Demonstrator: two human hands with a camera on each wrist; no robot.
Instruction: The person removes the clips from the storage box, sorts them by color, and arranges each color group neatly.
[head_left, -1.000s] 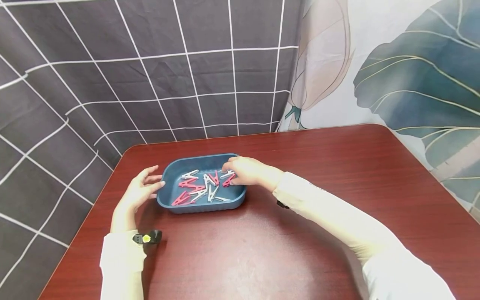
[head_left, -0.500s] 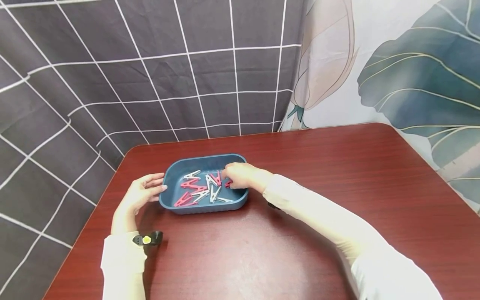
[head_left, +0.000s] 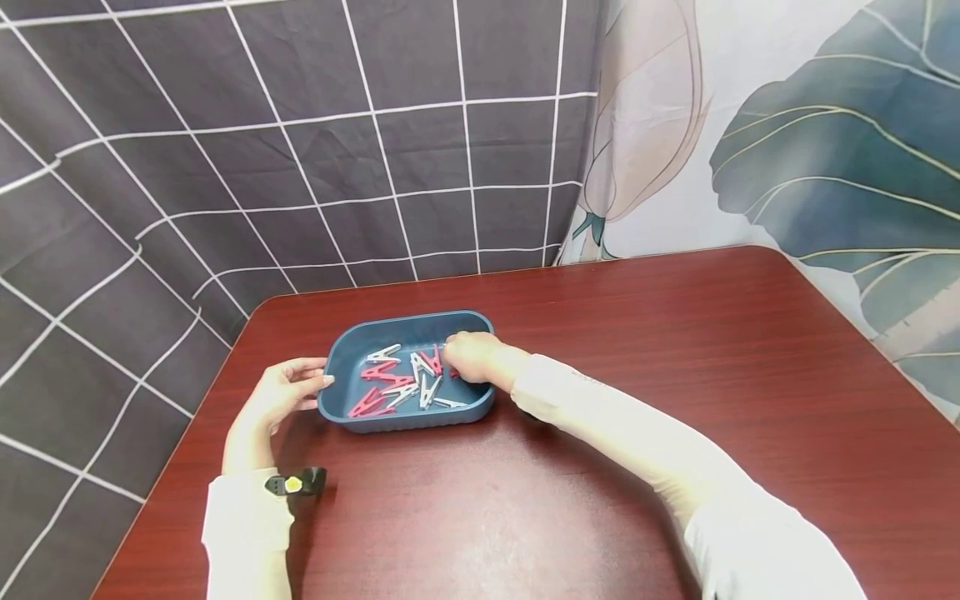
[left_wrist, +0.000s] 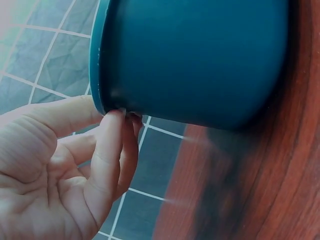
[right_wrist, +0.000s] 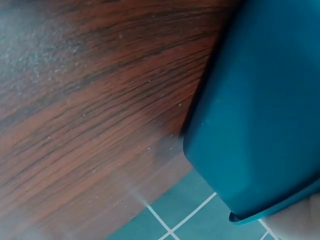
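Touching the tray (head_left: 405, 415) rim, left hand (head_left: 281, 393) open; right hand (head_left: 468, 358) curled among clothespins (head_left: 397, 379).

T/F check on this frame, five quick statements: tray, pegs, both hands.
1. The blue tray stands on the wooden table. True.
2. The tray holds only red clothes pegs. False: red pegs and white pegs lie mixed in it.
3. The left hand touches the tray's rim. True: its fingertips meet the rim.
4. The right hand rests on the table beside the tray. False: it reaches into the tray among the pegs.
5. The tray is tipped on its side. False: it sits flat.
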